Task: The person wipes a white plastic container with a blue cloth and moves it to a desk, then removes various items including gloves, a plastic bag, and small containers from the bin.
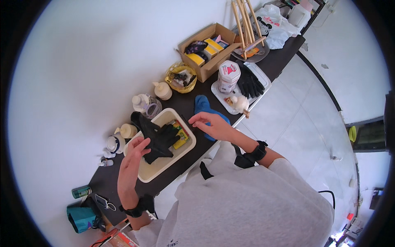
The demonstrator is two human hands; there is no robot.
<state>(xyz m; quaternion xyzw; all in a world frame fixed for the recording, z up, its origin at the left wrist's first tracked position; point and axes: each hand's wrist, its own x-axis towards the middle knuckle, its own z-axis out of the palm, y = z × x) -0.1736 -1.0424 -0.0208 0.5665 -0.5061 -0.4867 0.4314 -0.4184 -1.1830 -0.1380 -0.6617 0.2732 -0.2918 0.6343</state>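
Note:
A cream plastic bin (154, 173) stands on the dark table before me, holding black gloves (163, 139) and a yellow-green box (181, 138). Part of the black bundle rests over the bin's far left rim. My left hand (135, 151) is raised over the bin's left side, its fingers apart and near the gloves; whether it touches them I cannot tell. My right hand (213, 125) hovers over a blue cloth item (204, 105) at the bin's right, fingers curved and apart, with nothing held between them. Both wrists carry black straps.
Pump bottles (162, 90), a yellow basket (182, 77) and an open cardboard box (213, 66) line the wall. To the right, a white tray (220, 100) bears a hexagonal tin (229, 75), black gloves (250, 81) and a plush toy (240, 104). A phone (101, 200) lies at the left.

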